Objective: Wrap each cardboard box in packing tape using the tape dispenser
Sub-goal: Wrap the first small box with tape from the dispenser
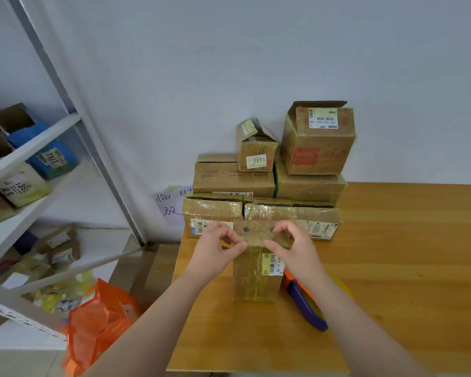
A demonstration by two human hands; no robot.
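Standing upright on the wooden tabletop (pixel 405 254), a narrow cardboard box (pixel 252 278) shows glossy, wrinkled tape over its brown sides and a yellow barcode label. Its raised top flap (pixel 256 231) has two round holes. The left hand (pixel 215 251) and right hand (pixel 294 248) both pinch that flap with curled fingers. A purple-and-orange tape dispenser (pixel 305 303) lies just beside the box, under the right forearm. Taped, labelled boxes (pixel 310 148) are stacked behind.

Left hand (pixel 215 250), right hand (pixel 292 247) on cardboard box (pixel 252 281) flap
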